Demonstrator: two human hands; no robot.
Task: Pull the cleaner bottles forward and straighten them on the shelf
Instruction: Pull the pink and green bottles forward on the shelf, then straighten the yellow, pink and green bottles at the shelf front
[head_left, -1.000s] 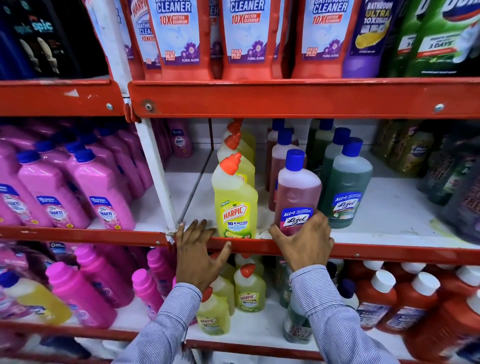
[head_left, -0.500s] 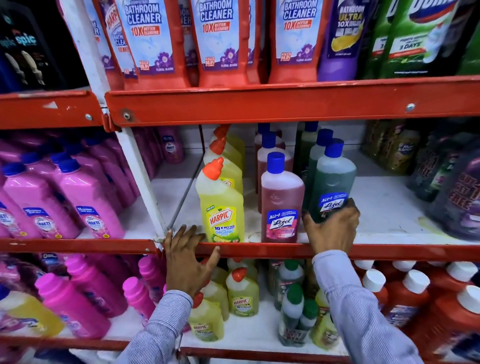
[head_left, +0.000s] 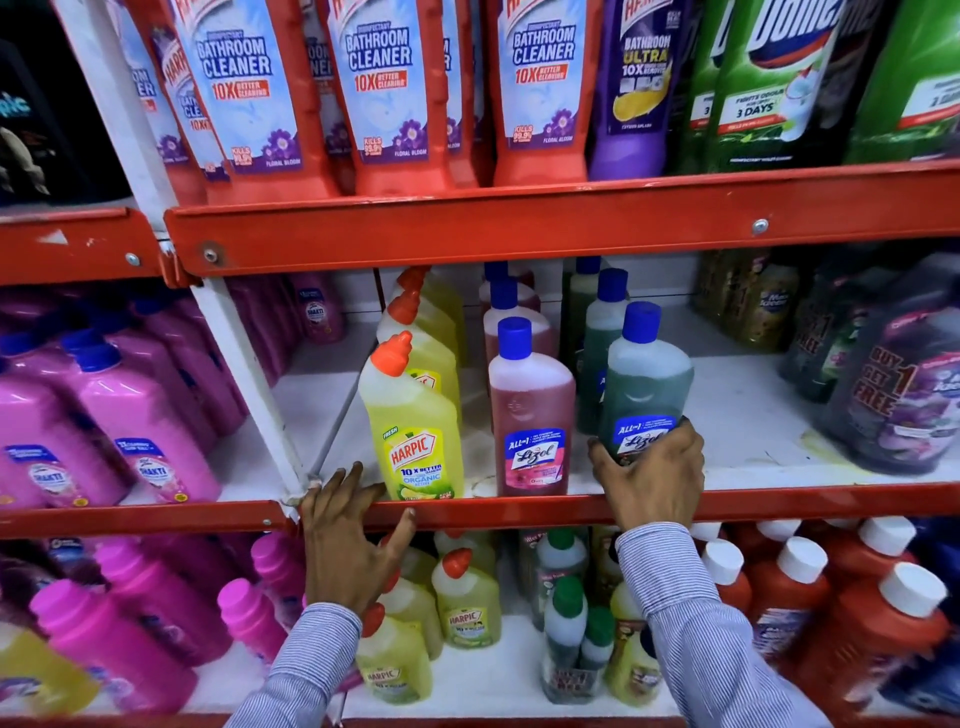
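Observation:
On the middle shelf (head_left: 753, 447) stand three rows of cleaner bottles. A yellow Harpic bottle (head_left: 413, 431) with an orange cap leads the left row at the shelf's front rail. A pink Lizol bottle (head_left: 531, 415) with a blue cap leads the middle row, also at the rail. My right hand (head_left: 652, 478) grips the base of a green Lizol bottle (head_left: 644, 387), which stands slightly tilted and a little behind the rail. My left hand (head_left: 350, 540) rests with spread fingers on the red front rail (head_left: 493, 512), just left of the Harpic bottle, holding nothing.
Pink Shakti bottles (head_left: 145, 436) fill the left bay past a white upright (head_left: 249, 384). Dark large bottles (head_left: 898, 395) crowd the right of the shelf. Red bathroom cleaner bottles (head_left: 395, 98) stand on the shelf above; small Harpic (head_left: 467, 603) and red bottles (head_left: 789, 597) below.
My right hand left the pink Lizol bottle, moved right and took hold of the green Lizol bottle, which has come forward. My left hand stays on the rail.

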